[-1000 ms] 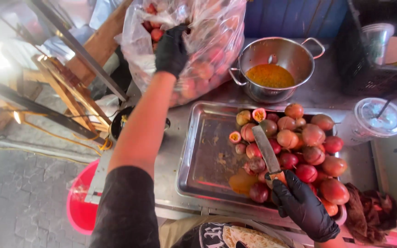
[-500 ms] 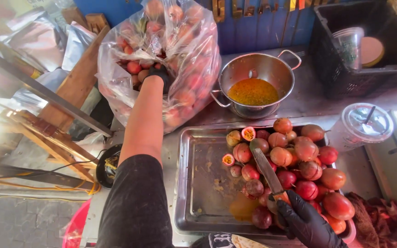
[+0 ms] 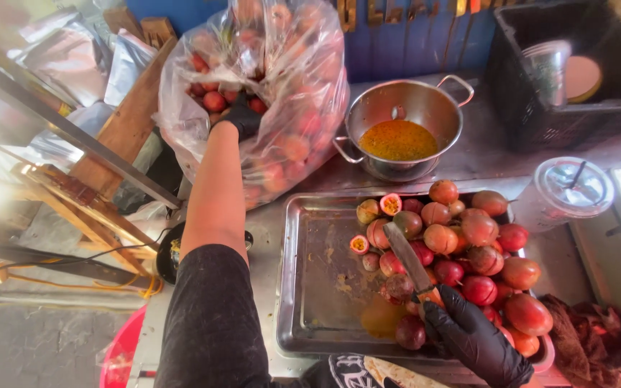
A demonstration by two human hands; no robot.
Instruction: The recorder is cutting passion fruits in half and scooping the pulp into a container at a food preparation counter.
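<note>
My left hand (image 3: 239, 117), in a black glove, reaches into a large clear plastic bag (image 3: 282, 93) of red passion fruit and closes around fruit inside it. My right hand (image 3: 474, 338), also gloved in black, grips the handle of a knife (image 3: 407, 255) whose blade lies over the fruit pile. A metal tray (image 3: 318, 302) holds several whole passion fruit (image 3: 479, 255) on its right side and two cut halves (image 3: 359, 244) near the middle. Its left side is bare apart from juice smears.
A steel pot (image 3: 404, 129) of orange pulp stands behind the tray. A lidded plastic cup (image 3: 566, 190) is at the right, a black crate (image 3: 569, 79) behind it. A dark cloth (image 3: 591, 338) lies at the lower right, a red bucket (image 3: 120, 356) at the lower left.
The camera view has tilted and moved closer. My left hand stays in the bag, deeper among the fruit. My right hand keeps the knife over the tray.
</note>
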